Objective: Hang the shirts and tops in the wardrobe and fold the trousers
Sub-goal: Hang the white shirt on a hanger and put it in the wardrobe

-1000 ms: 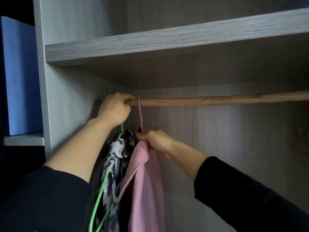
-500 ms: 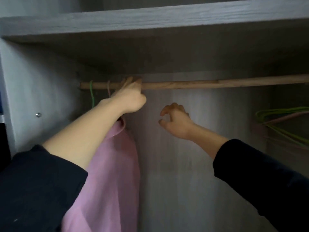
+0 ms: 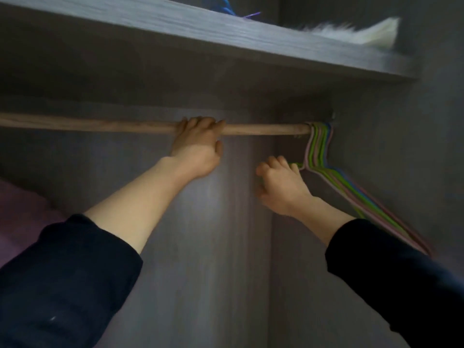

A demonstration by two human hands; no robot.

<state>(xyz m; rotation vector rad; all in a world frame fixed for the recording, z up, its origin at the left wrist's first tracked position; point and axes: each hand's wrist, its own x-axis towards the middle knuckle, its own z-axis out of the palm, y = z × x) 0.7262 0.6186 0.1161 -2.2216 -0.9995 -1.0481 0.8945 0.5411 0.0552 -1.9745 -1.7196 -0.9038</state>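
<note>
Gripping wardrobe rail [image 3: 100,124], left hand [image 3: 198,151]

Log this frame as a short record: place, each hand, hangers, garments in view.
place: inside the wardrobe, under the shelf
left hand: grips the rail
right hand: fingers curled beside the hangers; whether it holds one is unclear
hangers: bare, bunched at the rail's right end
garments: pink garment at the lower left edge
likely next: take a bare hanger
</note>
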